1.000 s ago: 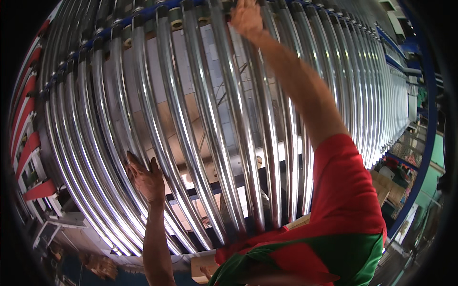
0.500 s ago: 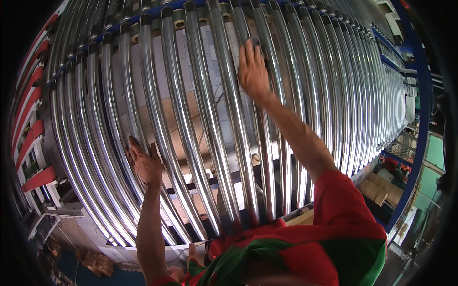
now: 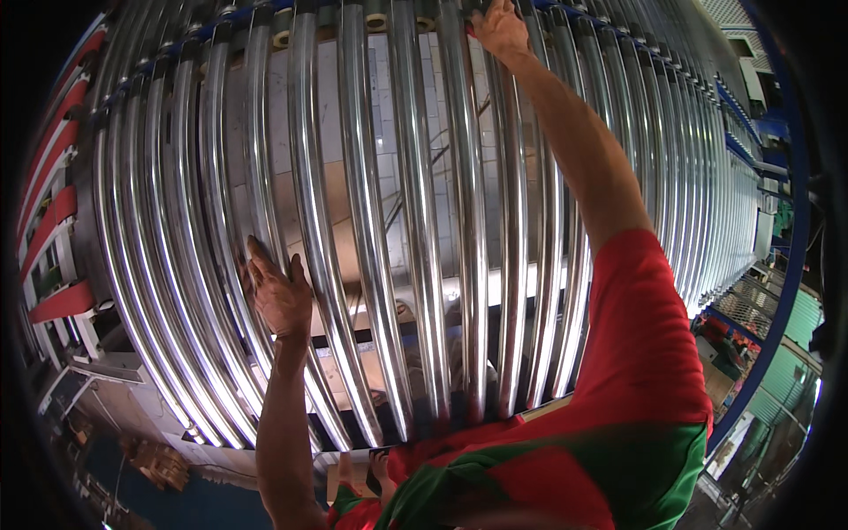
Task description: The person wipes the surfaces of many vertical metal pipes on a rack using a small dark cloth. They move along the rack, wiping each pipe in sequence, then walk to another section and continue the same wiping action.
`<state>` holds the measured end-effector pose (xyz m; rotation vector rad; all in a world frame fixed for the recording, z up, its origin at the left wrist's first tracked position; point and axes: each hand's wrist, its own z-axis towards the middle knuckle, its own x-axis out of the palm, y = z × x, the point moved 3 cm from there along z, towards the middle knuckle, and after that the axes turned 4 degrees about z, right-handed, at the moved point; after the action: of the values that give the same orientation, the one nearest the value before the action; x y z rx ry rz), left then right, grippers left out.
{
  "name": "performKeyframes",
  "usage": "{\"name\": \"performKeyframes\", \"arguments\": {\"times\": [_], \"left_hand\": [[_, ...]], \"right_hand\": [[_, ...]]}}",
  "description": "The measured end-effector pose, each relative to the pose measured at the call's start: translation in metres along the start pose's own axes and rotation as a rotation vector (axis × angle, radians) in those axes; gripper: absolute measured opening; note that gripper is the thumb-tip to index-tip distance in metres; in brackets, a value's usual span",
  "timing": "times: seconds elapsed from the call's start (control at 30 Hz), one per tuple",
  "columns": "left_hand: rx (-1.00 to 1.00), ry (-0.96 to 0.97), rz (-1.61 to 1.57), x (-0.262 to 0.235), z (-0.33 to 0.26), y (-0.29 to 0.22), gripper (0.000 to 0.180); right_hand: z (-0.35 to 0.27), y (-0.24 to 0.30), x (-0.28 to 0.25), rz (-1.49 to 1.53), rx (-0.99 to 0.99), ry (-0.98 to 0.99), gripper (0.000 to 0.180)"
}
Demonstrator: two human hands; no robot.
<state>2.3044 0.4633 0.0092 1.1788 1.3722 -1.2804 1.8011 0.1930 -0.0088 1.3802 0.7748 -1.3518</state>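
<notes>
A long row of shiny metal conveyor rollers (image 3: pixel 424 221) runs away from me, side by side with gaps between them. My left hand (image 3: pixel 281 296) lies on a roller (image 3: pixel 261 168) left of the middle, fingers stretched and thumb apart, holding nothing. At the far end of the rollers, my right hand (image 3: pixel 502 34) reaches out with its fingers curled over a roller (image 3: pixel 514 194). Something small and dark, with a bit of red beside it, shows at those fingers; its kind cannot be made out.
Blue frame rails (image 3: pixel 777 291) edge the rollers on the right and at the far end. Red curved bars (image 3: pixel 62 305) stand at the left. Brown scraps (image 3: pixel 157 464) lie on the floor at lower left. Light panels (image 3: pixel 367 97) show beneath the rollers.
My right hand has slid farther away along the rollers, to their far end. The view has shifted a little; my left hand stays on its roller in much the same pose.
</notes>
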Motion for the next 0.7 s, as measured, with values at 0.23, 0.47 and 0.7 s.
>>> {"name": "performKeyframes", "arguments": {"times": [0.23, 0.47, 0.7], "left_hand": [[0.023, -0.067, 0.02, -0.009, 0.006, -0.007, 0.087], [-0.023, -0.058, -0.004, -0.01, 0.005, -0.011, 0.082], [0.03, -0.062, 0.072, -0.012, 0.005, -0.014, 0.083]], "right_hand": [[-0.055, -0.007, -0.012, 0.202, 0.132, -0.038, 0.063], [-0.233, -0.023, -0.047, 0.481, 0.373, 0.107, 0.071], [-0.547, -0.01, -0.103, 0.517, 0.519, 0.199, 0.074]]}}
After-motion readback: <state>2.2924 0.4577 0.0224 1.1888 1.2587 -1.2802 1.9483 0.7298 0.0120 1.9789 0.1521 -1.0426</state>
